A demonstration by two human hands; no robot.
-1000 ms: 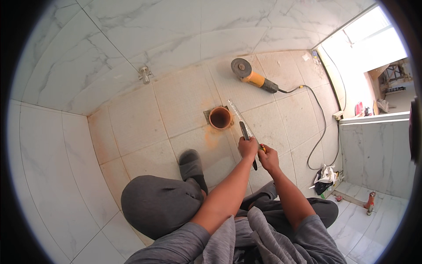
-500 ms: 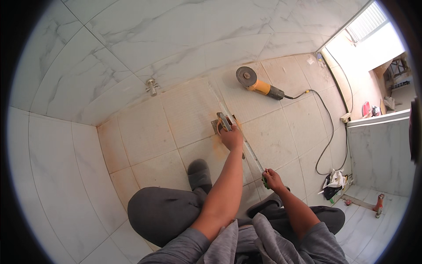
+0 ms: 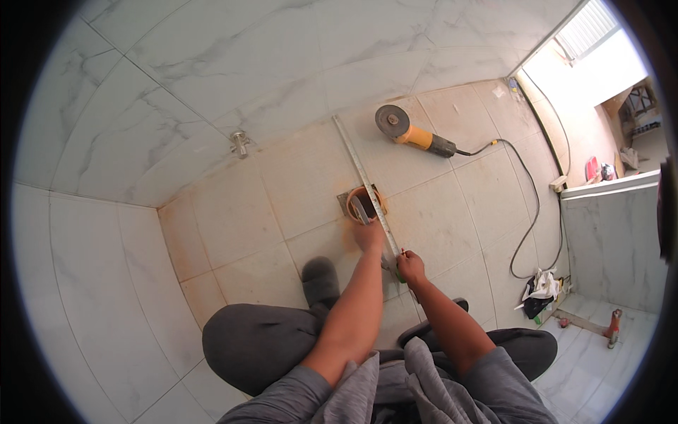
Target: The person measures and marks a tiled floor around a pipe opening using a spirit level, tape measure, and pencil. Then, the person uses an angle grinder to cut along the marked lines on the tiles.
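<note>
My left hand (image 3: 369, 237) is closed around a narrow grey tool (image 3: 361, 210), its kind partly hidden, whose far end lies over the drain opening. The round orange pipe rim (image 3: 382, 197) sits in a square cutout in the floor tiles. My right hand (image 3: 410, 267) grips a tape measure, its green case mostly covered by the fingers. From it the pale tape blade (image 3: 353, 157) runs out across the pipe opening towards the far wall. A thin reddish tip, perhaps a pencil, pokes out between the right fingers.
Beyond my right hand, an angle grinder (image 3: 412, 134) with a yellow body lies on the tiles, its dark cord (image 3: 534, 205) looping right. A metal valve (image 3: 240, 144) juts from the far wall. Crumpled plastic bags (image 3: 541, 291) and a red-handled hammer-like tool (image 3: 613, 327) are at right.
My right hand has moved left and forward with the tape measure. My left hand has come slightly nearer to me, uncovering the orange pipe rim. The grinder stays put.
</note>
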